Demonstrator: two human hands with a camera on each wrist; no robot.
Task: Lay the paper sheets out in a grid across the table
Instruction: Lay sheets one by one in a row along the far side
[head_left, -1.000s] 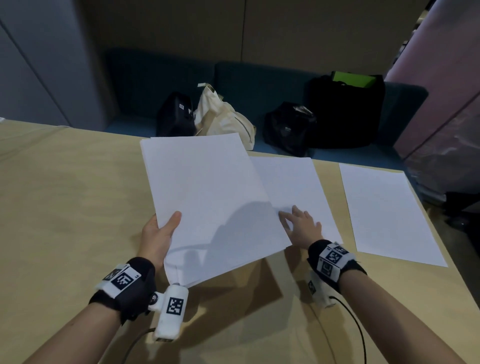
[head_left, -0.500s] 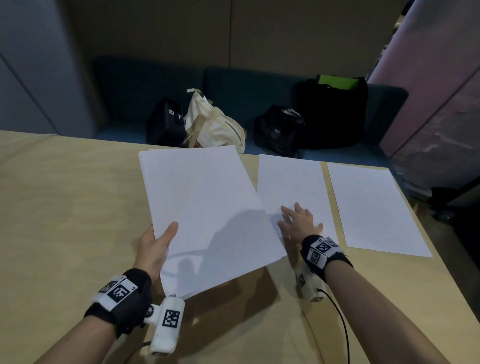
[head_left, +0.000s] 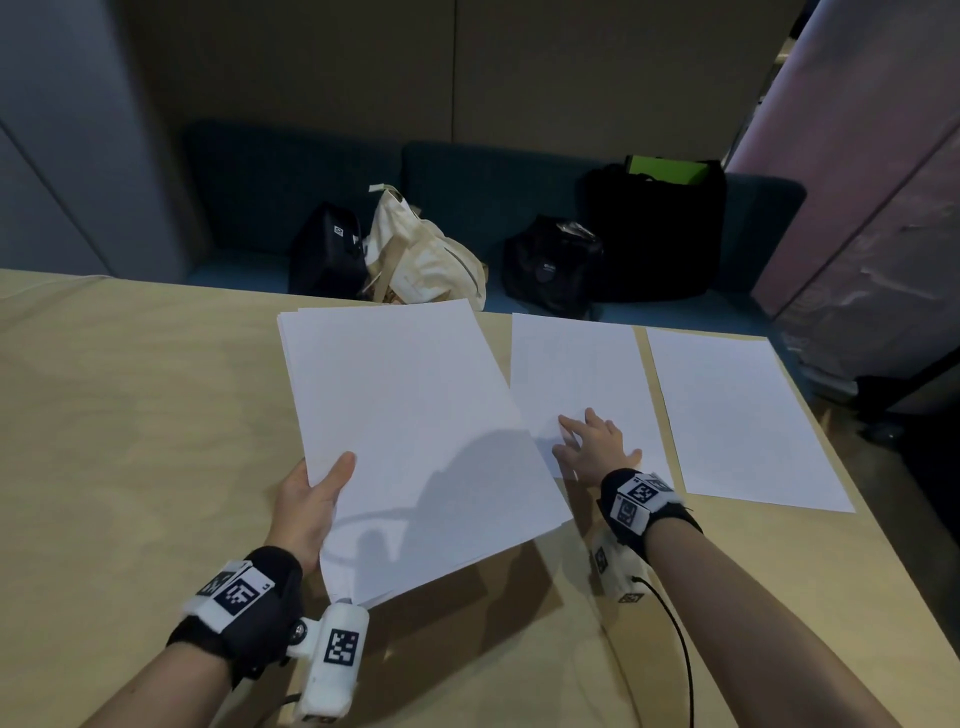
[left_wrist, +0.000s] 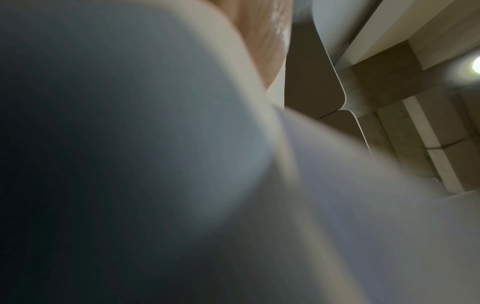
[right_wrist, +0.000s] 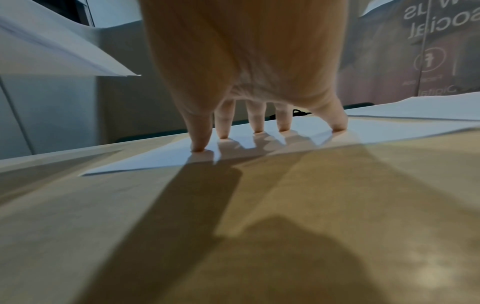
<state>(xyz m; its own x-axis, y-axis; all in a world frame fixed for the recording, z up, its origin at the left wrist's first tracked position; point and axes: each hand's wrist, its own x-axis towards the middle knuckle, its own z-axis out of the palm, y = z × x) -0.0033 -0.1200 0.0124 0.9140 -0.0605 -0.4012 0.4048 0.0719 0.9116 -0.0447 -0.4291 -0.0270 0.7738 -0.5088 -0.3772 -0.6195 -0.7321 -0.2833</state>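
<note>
My left hand (head_left: 311, 493) grips a stack of white paper sheets (head_left: 415, 436) by its near-left edge, thumb on top, holding it tilted above the wooden table (head_left: 130, 415). Blurred paper (left_wrist: 363, 205) fills the left wrist view. Two single sheets lie flat at the table's far right: a middle sheet (head_left: 576, 364) and a right sheet (head_left: 737, 415), side by side with a narrow gap. My right hand (head_left: 592, 441) presses spread, straight fingertips (right_wrist: 200, 147) on the near end of the middle sheet (right_wrist: 166, 158). The stack's corner (right_wrist: 78, 57) hangs to its left.
Beyond the table's far edge is a dark blue bench (head_left: 467, 187) with a black bag (head_left: 327, 249), a cream tote (head_left: 426, 254), a small black bag (head_left: 550, 265) and a large black bag (head_left: 654, 228). The table's right edge (head_left: 831, 467) runs close beside the right sheet.
The middle sheet has slid to the right out from under the stack and now lies straight beside the right sheet, with my right hand still on it. The left hand keeps holding the stack.
</note>
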